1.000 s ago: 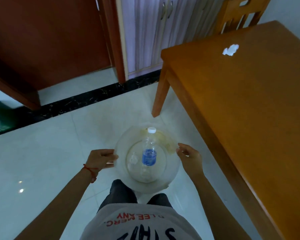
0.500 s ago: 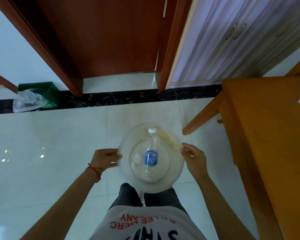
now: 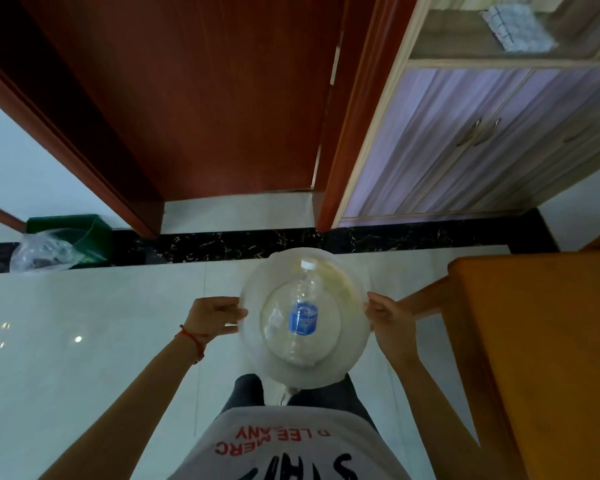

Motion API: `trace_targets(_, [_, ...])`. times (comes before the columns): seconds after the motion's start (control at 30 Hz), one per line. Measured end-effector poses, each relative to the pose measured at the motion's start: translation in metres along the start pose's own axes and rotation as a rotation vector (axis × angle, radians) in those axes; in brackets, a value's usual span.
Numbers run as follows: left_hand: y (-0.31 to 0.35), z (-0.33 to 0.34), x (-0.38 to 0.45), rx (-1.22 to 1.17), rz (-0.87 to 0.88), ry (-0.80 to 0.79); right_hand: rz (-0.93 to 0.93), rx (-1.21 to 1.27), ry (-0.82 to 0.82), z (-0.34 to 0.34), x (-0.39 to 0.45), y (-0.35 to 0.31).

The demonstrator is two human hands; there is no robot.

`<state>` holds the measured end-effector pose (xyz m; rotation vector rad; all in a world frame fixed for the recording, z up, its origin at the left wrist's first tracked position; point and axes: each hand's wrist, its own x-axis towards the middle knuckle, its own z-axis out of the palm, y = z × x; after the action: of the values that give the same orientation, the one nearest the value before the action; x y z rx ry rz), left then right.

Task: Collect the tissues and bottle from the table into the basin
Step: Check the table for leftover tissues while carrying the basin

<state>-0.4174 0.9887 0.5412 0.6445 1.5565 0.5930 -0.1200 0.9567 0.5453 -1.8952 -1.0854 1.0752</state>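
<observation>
I hold a round translucent white basin (image 3: 355, 344) in front of my waist, over the tiled floor. My left hand (image 3: 215, 317) grips its left rim and my right hand (image 3: 387, 315) grips its right rim. Inside the basin lies a clear plastic bottle (image 3: 302, 317) with a blue label and a white cap, cap pointing away from me. Beside the bottle, on its left, a small pale crumpled piece (image 3: 274, 322) shows, possibly a tissue. The wooden table (image 3: 541, 341) stands at my right; no tissue is in view on it.
A brown wooden door (image 3: 194, 98) stands ahead, with a purple-fronted cabinet (image 3: 482, 140) to its right. A green bin (image 3: 73, 233) with a plastic bag (image 3: 42, 254) sits at the left by the black floor strip. The pale tiled floor spreads to my left.
My view has swung left, away from the table and toward the door; the tissue seen on the table has left the view. Both hands keep holding the basin with the bottle.
</observation>
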Motion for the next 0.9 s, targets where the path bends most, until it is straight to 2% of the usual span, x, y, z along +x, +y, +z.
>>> trace_targets(0.4, [0.12, 0.047, 0.108, 0.092, -0.008, -0.107, 0.041, -0.03, 0.157, -0.008, 0.112, -0.029])
trace_targets(0.63, [0.206, 0.077, 0.188, 0.255, 0.025, -0.277, 0.18, 0.079, 0.368, -0.001, 0.163, -0.048])
trace_targets(0.9, [0.285, 0.125, 0.257, 0.502, 0.076, -0.476, 0.309, 0.132, 0.631, 0.012, 0.184, -0.064])
